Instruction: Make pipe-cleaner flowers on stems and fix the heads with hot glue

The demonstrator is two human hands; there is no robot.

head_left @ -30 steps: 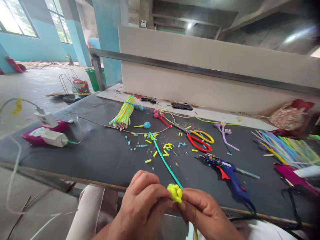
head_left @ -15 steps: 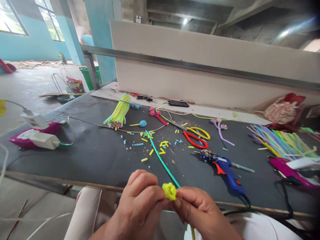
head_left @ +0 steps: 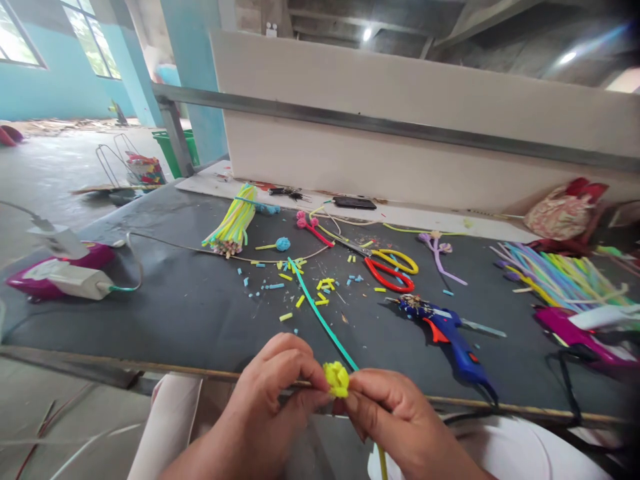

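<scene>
Evidently, scraps [head_left: 326,285] litter the dark tabletop [head_left: 175,320] — blue walls [head_left: 50,93] beyond.

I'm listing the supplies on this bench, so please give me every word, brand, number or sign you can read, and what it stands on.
No text can be read.
Blue glue gun: any marking is too small and blurred.
White adapter and magenta power strip on the left: no legible lettering.
Yellow fuzzy piece between the left hand and right hand: no lettering visible.
</scene>
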